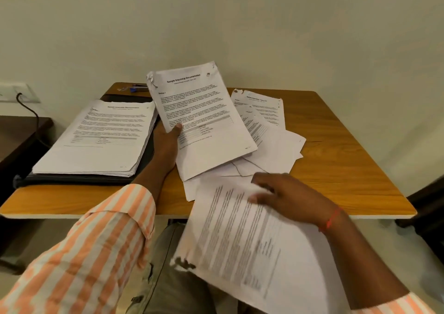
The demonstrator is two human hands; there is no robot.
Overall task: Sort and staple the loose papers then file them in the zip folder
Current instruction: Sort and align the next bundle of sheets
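I hold my left hand [165,145] up over the middle of the wooden table [336,157], thumb clamped on the printed face of a bundle of sheets headed "Sample Internship Documentation" [199,111] and fingers behind it. The bundle tilts towards me so I can read the heading, which I judge is how I match it to a pile.

To the left lies the sorted stack [96,133], with what looks like the same heading on top. It rests squarely on the black zip folder [79,180], which lies flat at the table's left side, so the filing step is close to hand.

My right hand [288,198] lies on a single printed sheet [252,241] that overhangs the near edge above my lap. The fingers are blurred, so I cannot tell whether they pinch the page or only press on it.

The unsorted loose papers [264,121] fan out untidily at the right, some with torn corners where staples probably sat. At the far edge is a small blue object [134,89]; I cannot tell whether it is the stapler. I judge the sorting is partway done and nothing is filed yet.
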